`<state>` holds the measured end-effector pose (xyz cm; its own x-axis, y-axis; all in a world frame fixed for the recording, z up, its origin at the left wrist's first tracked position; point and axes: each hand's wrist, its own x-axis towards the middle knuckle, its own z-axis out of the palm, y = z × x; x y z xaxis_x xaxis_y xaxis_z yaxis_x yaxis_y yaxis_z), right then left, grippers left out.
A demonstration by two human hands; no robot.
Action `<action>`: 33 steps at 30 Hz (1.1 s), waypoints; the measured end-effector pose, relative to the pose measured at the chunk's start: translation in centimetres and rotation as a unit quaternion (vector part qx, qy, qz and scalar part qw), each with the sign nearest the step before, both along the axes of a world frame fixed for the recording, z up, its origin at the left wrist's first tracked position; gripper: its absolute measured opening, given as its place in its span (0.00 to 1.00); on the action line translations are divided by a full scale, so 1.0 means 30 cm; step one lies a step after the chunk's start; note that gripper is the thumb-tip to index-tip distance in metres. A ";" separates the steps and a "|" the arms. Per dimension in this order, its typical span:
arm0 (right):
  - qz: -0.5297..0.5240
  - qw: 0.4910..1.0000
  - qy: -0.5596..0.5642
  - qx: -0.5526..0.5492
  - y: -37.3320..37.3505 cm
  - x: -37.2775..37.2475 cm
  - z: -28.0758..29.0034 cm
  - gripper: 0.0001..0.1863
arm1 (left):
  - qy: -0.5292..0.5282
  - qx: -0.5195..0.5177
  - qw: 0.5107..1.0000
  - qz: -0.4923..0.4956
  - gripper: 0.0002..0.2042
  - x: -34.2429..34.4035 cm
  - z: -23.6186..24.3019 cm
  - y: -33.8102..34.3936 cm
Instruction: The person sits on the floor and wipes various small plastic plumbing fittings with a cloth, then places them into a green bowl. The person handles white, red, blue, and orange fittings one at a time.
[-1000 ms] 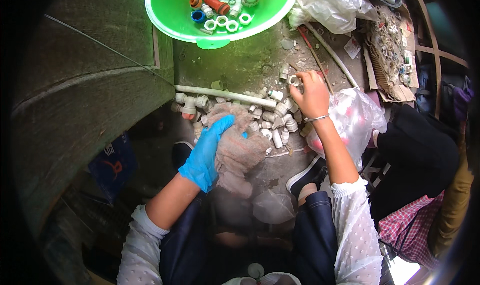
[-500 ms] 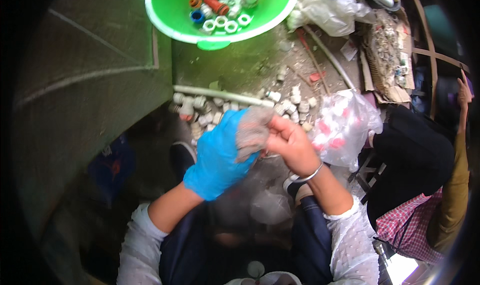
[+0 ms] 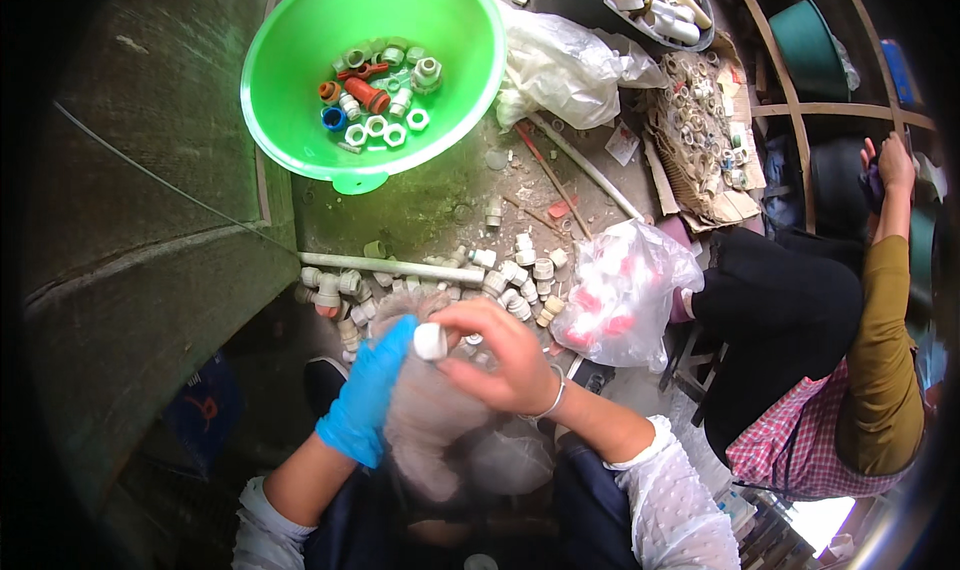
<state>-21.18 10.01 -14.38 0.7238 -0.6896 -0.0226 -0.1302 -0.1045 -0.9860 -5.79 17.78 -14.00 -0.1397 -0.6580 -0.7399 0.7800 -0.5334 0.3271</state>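
Observation:
My left hand [image 3: 367, 395], in a blue glove, is closed, and a greyish cloth [image 3: 425, 420], blurred by motion, hangs from it over my lap. A small white plastic pipe fitting [image 3: 430, 341] is pinched between the thumb and fingers of my bare right hand [image 3: 505, 355], right against the glove. My left fingers are partly hidden, so how much they touch the fitting is unclear. Just beyond my hands lies a heap of white pipe fittings [image 3: 520, 285] on the floor, with a white pipe [image 3: 395, 267] across it.
Ahead stands a green basin [image 3: 450, 30] with white, red, orange and blue fittings inside. At right are a clear plastic bag [image 3: 650, 280] with red and white pieces, cardboard [image 3: 735, 207] bearing small parts, and a seated person [image 3: 850, 400]. A wooden panel [image 3: 150, 170] rises on the left.
The cloth, earlier bunched up between my hands, now hangs down, and a white fitting shows at my right fingertips. My hands are lower and a little apart; the view has shifted.

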 end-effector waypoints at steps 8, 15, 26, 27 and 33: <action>-0.115 0.837 -0.171 0.507 -0.087 -0.025 0.003 0.21 | -0.279 -0.021 0.941 -0.188 0.19 0.007 -0.026 0.020; -0.003 0.791 -0.109 0.602 -0.084 -0.027 0.007 0.17 | -0.508 -0.253 0.803 -0.182 0.19 0.020 0.000 -0.028; -0.060 0.989 -0.034 0.132 -0.084 0.092 0.060 0.21 | -0.256 -0.021 0.964 -0.075 0.20 -0.012 -0.147 0.068; -0.084 0.988 -0.064 0.114 -0.129 0.142 0.076 0.21 | -0.253 0.002 0.965 -0.064 0.20 -0.023 -0.166 0.080; -0.174 0.983 -0.038 -0.048 -0.347 0.154 0.080 0.16 | -0.212 0.024 0.975 -0.057 0.20 -0.001 -0.231 0.114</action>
<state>-16.56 -0.41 -11.98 0.4415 -0.8916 0.1006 -0.1004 -0.1605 -0.9819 -5.81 21.21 -20.93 0.1152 -0.6196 -0.7764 0.5149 -0.6312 0.5801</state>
